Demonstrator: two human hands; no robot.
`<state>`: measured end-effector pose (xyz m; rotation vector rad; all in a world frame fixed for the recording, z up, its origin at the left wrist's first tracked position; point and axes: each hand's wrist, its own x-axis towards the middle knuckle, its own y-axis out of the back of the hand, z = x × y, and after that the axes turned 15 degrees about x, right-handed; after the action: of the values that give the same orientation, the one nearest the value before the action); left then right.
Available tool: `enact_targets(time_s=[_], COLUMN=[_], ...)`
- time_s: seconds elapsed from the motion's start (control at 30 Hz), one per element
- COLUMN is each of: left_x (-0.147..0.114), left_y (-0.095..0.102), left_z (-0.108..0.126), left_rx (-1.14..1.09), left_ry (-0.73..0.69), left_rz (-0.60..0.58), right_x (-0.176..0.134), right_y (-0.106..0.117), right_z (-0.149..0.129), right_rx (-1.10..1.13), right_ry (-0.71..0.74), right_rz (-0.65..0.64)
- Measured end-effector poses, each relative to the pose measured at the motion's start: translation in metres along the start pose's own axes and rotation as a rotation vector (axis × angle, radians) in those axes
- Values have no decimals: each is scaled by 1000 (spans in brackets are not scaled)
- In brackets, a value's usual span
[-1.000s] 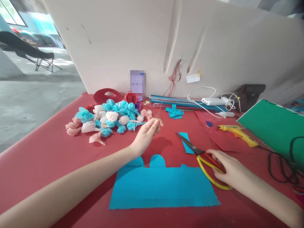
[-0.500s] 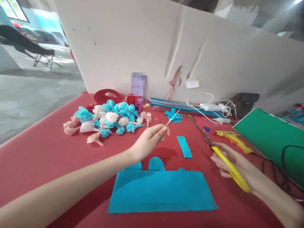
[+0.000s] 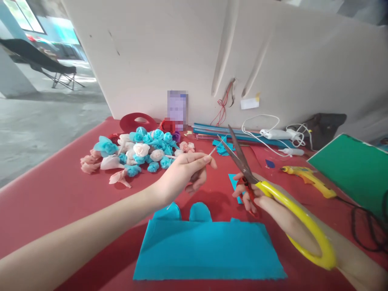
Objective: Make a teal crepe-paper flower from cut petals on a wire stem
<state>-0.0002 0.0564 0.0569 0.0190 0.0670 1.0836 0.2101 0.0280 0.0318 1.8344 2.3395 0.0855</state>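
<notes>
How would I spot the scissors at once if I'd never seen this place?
Start with the red table below the pale wall and find the right hand above it. The scissors are in that hand, spread open. Unlike the yellow glue gun nearby, they have two long blades and yellow-and-red handles.

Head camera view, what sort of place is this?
Likely a craft workspace: paper-like roses heaped on a red table, open scissors in the right hand, and a yellow glue gun.
</notes>
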Motion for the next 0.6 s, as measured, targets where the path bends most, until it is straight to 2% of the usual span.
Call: enact_targets(time_s=[0.33, 0.6], left_x=[-5, -7], left_y=[-5, -6], left_z=[-1, 8], left_rx=[95, 139], left_ry=[65, 113], left_rz=[-91, -140], right_x=[-7, -12], right_y=[-11, -8], right_z=[-2, -8], right_rx=[-261, -152], right_ry=[67, 32], right_rz=[52, -5])
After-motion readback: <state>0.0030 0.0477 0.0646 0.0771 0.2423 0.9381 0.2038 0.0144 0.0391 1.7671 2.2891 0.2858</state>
